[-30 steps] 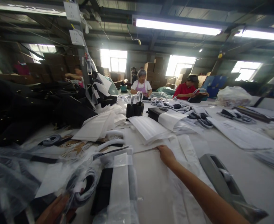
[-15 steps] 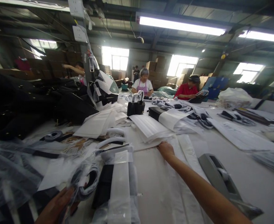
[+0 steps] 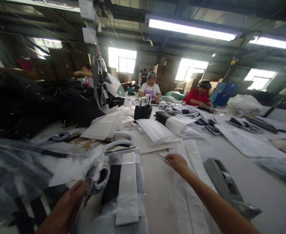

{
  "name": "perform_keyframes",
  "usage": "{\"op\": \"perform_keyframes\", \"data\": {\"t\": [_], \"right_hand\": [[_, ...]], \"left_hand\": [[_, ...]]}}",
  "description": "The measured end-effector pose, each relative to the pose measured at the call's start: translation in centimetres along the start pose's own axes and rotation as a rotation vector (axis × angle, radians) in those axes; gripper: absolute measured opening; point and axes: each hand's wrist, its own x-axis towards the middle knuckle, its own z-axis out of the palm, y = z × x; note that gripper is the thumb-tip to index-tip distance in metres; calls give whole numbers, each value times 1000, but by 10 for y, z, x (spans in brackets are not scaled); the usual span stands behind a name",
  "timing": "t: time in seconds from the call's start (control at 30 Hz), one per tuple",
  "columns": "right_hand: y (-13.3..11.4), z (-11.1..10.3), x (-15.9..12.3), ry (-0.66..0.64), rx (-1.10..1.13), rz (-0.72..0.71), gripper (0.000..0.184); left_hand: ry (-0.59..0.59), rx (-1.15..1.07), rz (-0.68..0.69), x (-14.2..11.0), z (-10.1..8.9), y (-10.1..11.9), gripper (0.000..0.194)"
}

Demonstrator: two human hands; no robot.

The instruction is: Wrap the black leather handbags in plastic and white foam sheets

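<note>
My left hand (image 3: 68, 201) is closed around a coiled strap (image 3: 100, 177), which is wrapped in clear film. Beside it lies a black bag (image 3: 112, 182) partly under translucent wrap, with a white foam strip (image 3: 127, 198) along its top. Toward the middle of the table my right hand (image 3: 178, 163) pinches a small, thin, pale piece (image 3: 163, 158) between thumb and fingers. What that piece is, I cannot make out. Just beyond the right hand sits a stack of white foam sheets (image 3: 155, 130).
A grey tape dispenser (image 3: 222, 178) stands right of my right forearm. Black bags (image 3: 35, 104) are heaped at the left, with clear plastic film (image 3: 8, 175) in front. A small black bag (image 3: 143, 112) stands farther back. Two co-workers (image 3: 150, 89) sit across the table.
My right hand has drawn back slightly from the foam sheets and now shows a thin pale piece in its fingers. My left hand has shifted up and right with the strap.
</note>
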Motion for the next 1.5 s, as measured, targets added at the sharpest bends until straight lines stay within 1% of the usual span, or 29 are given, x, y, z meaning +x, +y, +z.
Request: {"op": "perform_keyframes", "data": {"t": [0.07,0.17,0.23,0.3,0.33,0.4,0.47,0.53,0.6,0.73,0.77,0.87,0.9,1.0,1.07,1.13,1.27,1.4,1.5], "right_hand": [[-11,-6,-17,-6,173,-62,30],[-39,-9,-46,-59,422,-175,44],[-61,-3,-66,-117,544,-237,49],[-80,7,-82,-164,610,-296,46],[-87,13,-88,-165,596,-349,41],[-98,26,-98,-111,449,-512,30],[-104,38,-106,-63,256,-681,30],[-107,47,-112,-77,134,-774,30],[-111,54,-115,-102,93,-770,24],[-118,65,-113,-109,82,-600,19],[-119,66,-111,-112,83,-563,22],[-123,60,-102,-139,95,-523,42],[-126,55,-99,-173,129,-515,42],[-137,38,-93,-356,326,-452,17],[-146,31,-90,-433,420,-415,22],[-156,32,-86,-458,441,-418,26],[-172,44,-79,-485,437,-435,27],[-190,52,-73,-481,456,-479,23],[-206,56,-70,-470,498,-513,28]], "left_hand": [[-12,18,-2,-5,0,3,50],[-70,5,16,-8,-1,5,53],[-122,-5,42,-11,-1,6,51],[-163,-9,63,-12,0,7,45],[-187,-13,74,-13,0,6,42],[-250,-22,104,-13,0,6,36],[-291,-26,129,-13,-1,4,32],[-311,-26,140,-12,-3,3,30],[-329,-23,140,-11,-4,1,30],[-343,-9,151,-10,-6,0,33],[-344,-5,155,-10,-6,0,34],[-338,15,168,-9,-7,2,37],[-335,22,174,-9,-7,2,37],[-318,43,199,-10,-8,4,37],[-299,55,217,-11,-7,4,38],[-281,63,237,-12,-6,4,39],[-257,79,269,-15,-1,5,42],[-232,104,291,-19,4,8,45],[-203,131,311,-21,7,11,48]]}}
